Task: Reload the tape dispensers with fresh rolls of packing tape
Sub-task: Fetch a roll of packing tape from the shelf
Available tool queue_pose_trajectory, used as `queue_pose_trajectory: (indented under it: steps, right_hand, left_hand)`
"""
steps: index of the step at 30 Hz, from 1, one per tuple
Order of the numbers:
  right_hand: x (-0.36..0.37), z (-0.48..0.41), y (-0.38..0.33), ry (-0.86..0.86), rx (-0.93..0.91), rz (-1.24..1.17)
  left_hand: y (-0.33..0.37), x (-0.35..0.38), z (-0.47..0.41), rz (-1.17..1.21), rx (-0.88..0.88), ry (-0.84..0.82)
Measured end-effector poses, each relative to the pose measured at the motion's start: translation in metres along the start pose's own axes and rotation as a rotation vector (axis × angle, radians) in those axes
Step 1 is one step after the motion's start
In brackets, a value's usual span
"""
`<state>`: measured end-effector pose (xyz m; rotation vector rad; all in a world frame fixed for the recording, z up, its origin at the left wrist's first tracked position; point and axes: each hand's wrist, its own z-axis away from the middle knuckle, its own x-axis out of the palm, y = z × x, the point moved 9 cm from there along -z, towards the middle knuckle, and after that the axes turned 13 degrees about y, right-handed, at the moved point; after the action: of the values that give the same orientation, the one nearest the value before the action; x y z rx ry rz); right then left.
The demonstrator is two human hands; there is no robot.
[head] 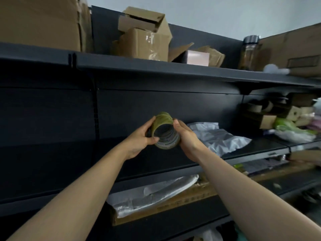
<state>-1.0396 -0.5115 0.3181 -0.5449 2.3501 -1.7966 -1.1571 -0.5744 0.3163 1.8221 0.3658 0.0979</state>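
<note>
A stack of olive-brown packing tape rolls, wrapped together as one tube, is held out in front of the dark shelving with its hollow end facing me. My left hand grips its left side, thumb across the near rim. My right hand clasps its right side. The stack hangs in the air just above the middle shelf. No tape dispenser is in view.
Crumpled clear plastic bags lie on the middle shelf right of my hands. Open cardboard boxes and a glass jar stand on the top shelf. A flat box with plastic sheeting sits on the shelf below. Small boxes and bags clutter the right end.
</note>
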Motion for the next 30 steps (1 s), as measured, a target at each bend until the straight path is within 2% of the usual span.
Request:
queue_pose_trajectory:
  steps: [9, 19, 30]
  right_hand:
    - [-0.174, 0.037, -0.030, 0.188, 0.001, 0.099]
    - [-0.365, 0.097, -0.047, 0.333, 0.015, 0.188]
    - [-0.529, 0.146, -0.072, 0.554, -0.001, 0.218]
  left_hand:
    - [0.022, 0.172, 0.001, 0.067, 0.036, -0.130]
    - [0.028, 0.368, 0.019, 0.161, 0.017, -0.390]
    - [0.044, 0.546, 0.027, 0.188, -0.003, -0.619]
